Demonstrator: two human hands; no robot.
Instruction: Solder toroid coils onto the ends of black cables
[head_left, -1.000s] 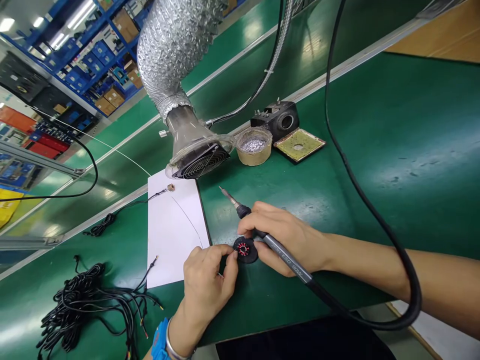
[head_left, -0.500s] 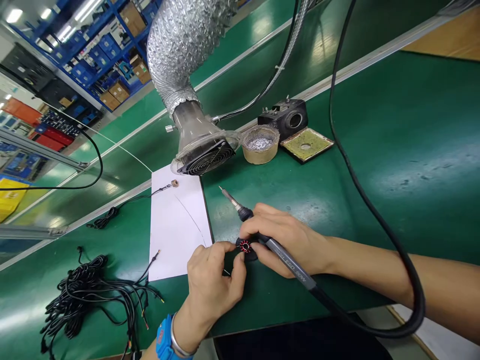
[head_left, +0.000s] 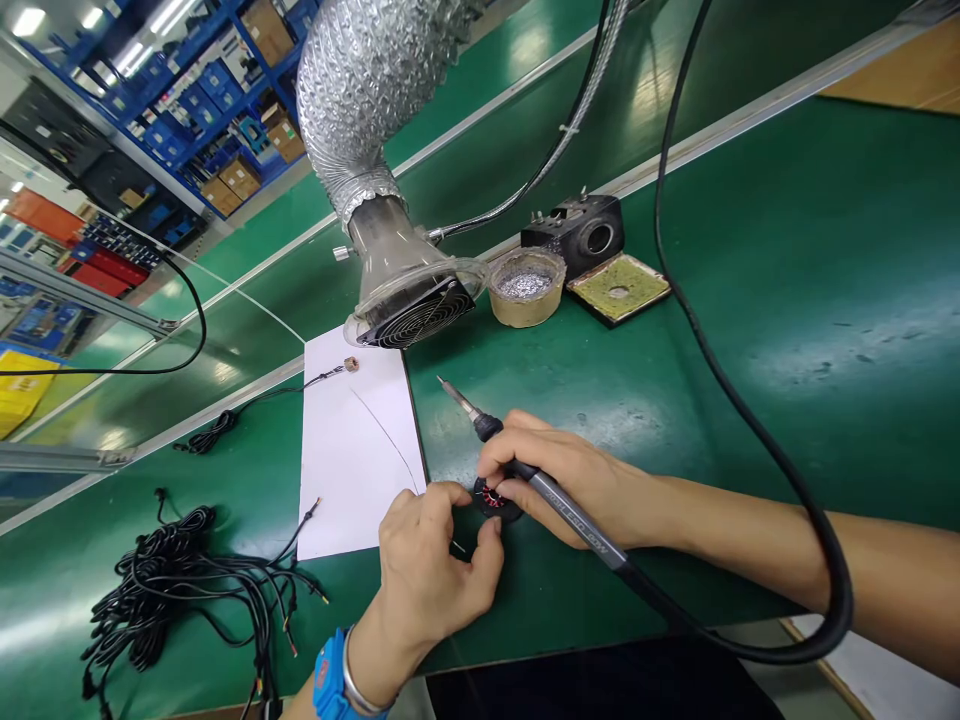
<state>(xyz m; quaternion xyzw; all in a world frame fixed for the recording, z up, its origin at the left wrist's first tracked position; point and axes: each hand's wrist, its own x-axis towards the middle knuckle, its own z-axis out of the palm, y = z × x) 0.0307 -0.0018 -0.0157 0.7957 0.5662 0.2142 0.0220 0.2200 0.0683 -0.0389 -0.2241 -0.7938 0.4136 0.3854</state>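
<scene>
My right hand [head_left: 574, 475] grips a soldering iron [head_left: 574, 515], its metal tip pointing up and left, away from the work. The same hand's thumb and fingertip pinch at a small ring with red windings [head_left: 491, 496], partly hidden by them. Under the ring lies a round black part [head_left: 511, 512] on the bench. My left hand [head_left: 435, 550] is curled beside it, thumb and index finger apart at the black part's edge. A thin wire [head_left: 386, 436] runs from the paper behind my left hand, and a short end shows between thumb and index finger; the curled fingers appear to hold it.
White paper [head_left: 352, 450] lies left, bearing a small copper-coloured piece [head_left: 351, 364] on a black cable. Bundled black cables [head_left: 161, 590] are at lower left. A fume extractor [head_left: 420, 315] hangs above. Behind stand a solder pot [head_left: 526, 290], an iron holder [head_left: 589, 235] and a sponge tray [head_left: 621, 290].
My left thumb and index finger have come slightly away from the wound ring. My right fingertips now cover more of the ring, and more of the black part shows.
</scene>
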